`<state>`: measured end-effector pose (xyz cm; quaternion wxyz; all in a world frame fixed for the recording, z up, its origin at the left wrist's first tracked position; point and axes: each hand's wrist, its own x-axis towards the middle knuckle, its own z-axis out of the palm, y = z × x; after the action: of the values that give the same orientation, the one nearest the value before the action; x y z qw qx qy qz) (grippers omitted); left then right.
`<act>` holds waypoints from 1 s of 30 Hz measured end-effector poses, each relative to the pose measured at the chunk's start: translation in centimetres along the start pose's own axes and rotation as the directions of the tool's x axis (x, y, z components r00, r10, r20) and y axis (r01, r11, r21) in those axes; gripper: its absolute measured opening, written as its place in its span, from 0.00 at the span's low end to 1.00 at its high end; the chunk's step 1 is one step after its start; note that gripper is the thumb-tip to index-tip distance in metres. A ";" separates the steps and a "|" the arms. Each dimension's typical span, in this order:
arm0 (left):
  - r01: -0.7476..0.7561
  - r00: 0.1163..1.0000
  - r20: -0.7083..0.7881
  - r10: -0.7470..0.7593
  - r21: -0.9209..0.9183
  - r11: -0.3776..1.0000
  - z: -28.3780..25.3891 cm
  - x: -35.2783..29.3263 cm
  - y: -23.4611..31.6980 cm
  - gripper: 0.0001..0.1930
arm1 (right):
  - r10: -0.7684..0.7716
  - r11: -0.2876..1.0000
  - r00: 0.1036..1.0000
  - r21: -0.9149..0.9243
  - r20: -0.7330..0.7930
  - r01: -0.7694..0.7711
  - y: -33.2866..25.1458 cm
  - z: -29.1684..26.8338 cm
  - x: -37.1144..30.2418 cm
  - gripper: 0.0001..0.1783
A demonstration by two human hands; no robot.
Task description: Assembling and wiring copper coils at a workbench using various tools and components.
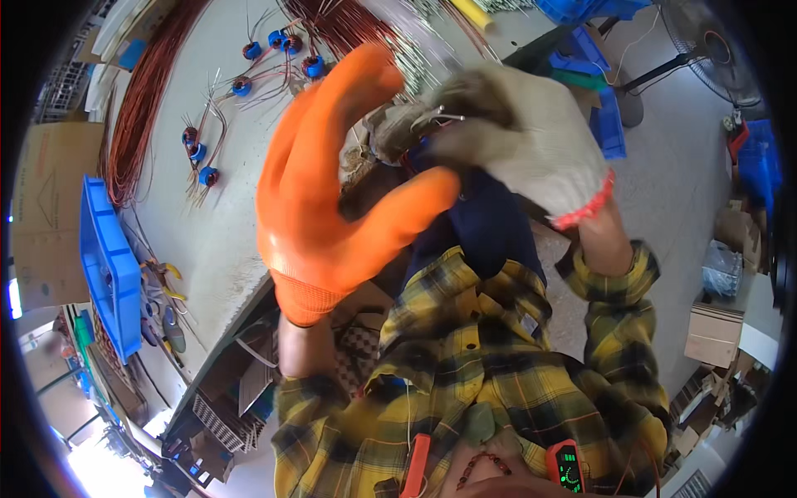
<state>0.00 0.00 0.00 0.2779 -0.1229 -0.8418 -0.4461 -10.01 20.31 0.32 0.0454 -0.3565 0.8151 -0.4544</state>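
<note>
My left hand (pixel 332 191) wears an orange glove and is raised in front of my chest, fingers spread, with the thumb stretched toward the right hand. My right hand (pixel 519 133) wears a pale knit glove with a red cuff. It is closed on a small wound coil part (pixel 411 137) with thin metal leads sticking out near the fingertips. The coil is largely hidden by the glove. Both hands are held close together above the table edge.
A grey worktable (pixel 207 224) carries several small blue coils with copper leads (pixel 241 87), a bundle of copper wire (pixel 141 108), a blue bin (pixel 104 266) and pliers (pixel 162 278). Blue crates (pixel 602 100), a fan (pixel 706 41) and cardboard boxes (pixel 714 332) stand on the floor at the right.
</note>
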 end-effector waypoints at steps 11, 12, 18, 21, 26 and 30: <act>-0.096 0.993 0.066 0.100 -0.057 0.994 1.9 2.3 -2.0 0.09 | 0.381 0.923 0.924 -0.038 -0.019 -0.382 2.7 2.5 -13.9 0.13; -0.052 0.997 0.059 0.044 0.150 0.987 2.5 2.4 0.0 0.10 | 0.366 0.927 0.930 -0.071 -0.027 -0.367 3.1 2.5 -13.5 0.12; -0.399 0.917 0.158 0.367 0.311 0.863 0.9 4.7 -2.7 0.13 | 0.399 0.913 0.917 -0.099 0.004 -0.397 2.6 2.3 -12.5 0.10; -0.277 0.961 0.072 0.268 0.215 0.936 1.3 3.5 -3.8 0.13 | 0.368 0.922 0.930 -0.122 -0.021 -0.368 1.3 2.4 -11.8 0.09; 0.006 1.000 -0.009 -0.007 -0.043 0.999 2.1 2.2 -4.9 0.13 | 0.296 0.950 0.955 -0.092 -0.025 -0.297 -0.6 3.9 -9.0 0.07; 0.091 0.996 0.019 -0.089 -0.133 0.987 2.1 2.3 -4.6 0.14 | 0.390 0.921 0.912 -0.029 0.127 -0.389 0.3 2.6 -9.6 0.08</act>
<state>-4.75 -1.01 -2.78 0.2433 -0.1059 -0.8165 -0.5127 -2.00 24.58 -3.80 0.1874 -0.2160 0.8657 -0.4108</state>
